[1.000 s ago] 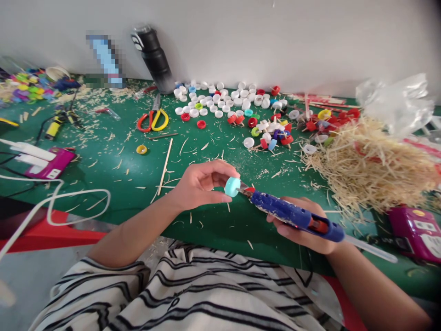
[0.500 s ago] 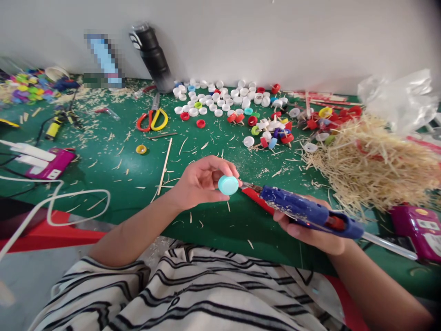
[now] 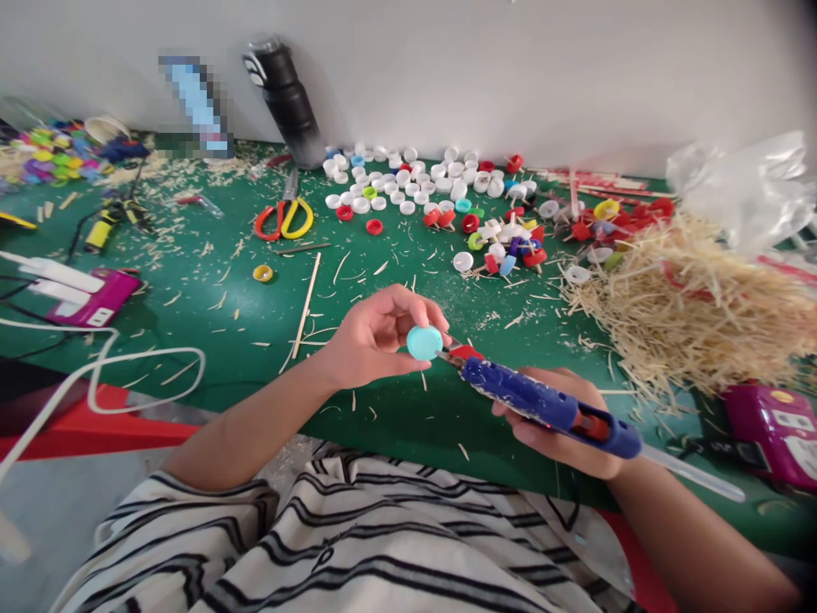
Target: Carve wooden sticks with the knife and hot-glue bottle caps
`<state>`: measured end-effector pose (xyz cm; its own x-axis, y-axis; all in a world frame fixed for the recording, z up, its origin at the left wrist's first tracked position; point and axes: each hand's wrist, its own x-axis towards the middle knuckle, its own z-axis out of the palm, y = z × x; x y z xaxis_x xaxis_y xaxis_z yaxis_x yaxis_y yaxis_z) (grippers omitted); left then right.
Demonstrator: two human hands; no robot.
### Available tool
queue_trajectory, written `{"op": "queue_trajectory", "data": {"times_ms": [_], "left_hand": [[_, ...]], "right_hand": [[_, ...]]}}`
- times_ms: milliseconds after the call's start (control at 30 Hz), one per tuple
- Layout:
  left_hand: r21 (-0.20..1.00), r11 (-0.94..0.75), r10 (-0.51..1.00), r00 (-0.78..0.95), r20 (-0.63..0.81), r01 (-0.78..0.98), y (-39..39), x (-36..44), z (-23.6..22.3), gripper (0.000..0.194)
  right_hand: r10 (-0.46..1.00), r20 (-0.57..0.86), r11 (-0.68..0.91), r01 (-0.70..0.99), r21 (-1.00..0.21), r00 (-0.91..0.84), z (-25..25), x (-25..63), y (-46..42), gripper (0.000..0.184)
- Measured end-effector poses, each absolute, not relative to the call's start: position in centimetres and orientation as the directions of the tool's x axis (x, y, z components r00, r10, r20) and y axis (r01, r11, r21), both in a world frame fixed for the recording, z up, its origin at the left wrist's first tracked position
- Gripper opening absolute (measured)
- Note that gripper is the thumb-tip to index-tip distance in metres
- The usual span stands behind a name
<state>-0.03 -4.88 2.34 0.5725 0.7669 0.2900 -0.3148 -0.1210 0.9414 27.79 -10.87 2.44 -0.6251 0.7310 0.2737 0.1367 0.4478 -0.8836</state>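
Between the thumb and fingers of my left hand (image 3: 376, 340) is a light turquoise bottle cap (image 3: 424, 343), its flat round face turned toward me. My right hand (image 3: 568, 426) is wrapped round a blue hot glue gun (image 3: 549, 400), which has a clear glue stick (image 3: 693, 472) jutting from its rear. The metal nozzle reaches the right edge of the cap; whether it touches is too small to tell. Something red, partly hidden, sits beside the nozzle. Both hands are held above the front part of the green table (image 3: 396, 434).
Many white caps (image 3: 408, 183) lie at the back, beside a black bottle (image 3: 284, 106). Colourful caps with sticks (image 3: 511, 243) and a heap of straw-like shavings (image 3: 708, 306) lie to the right. Scissors (image 3: 284, 220), a yellow cap (image 3: 262, 273) and purple power blocks (image 3: 95, 298) are about too.
My left hand has turned the cap so its flat face shows. The glue gun drew back to the right, then came in again to the cap's edge.
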Motion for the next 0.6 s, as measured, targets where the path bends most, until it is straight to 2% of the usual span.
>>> {"op": "queue_trajectory", "data": {"times_ms": [400, 600], "left_hand": [[0.941, -0.209, 0.750, 0.573, 0.330, -0.268, -5.44, -0.20, 1.63, 0.039], [0.942, -0.178, 0.738, 0.594, 0.320, -0.286, -5.01, -0.31, 1.74, 0.041]], "right_hand": [[0.725, 0.236, 0.482, 0.232, -0.845, -0.647, 1.87, 27.78, -10.92, 0.014], [0.718, 0.261, 0.495, 0.210, -0.843, -0.645, 2.00, 27.95, -11.00, 0.016]]}}
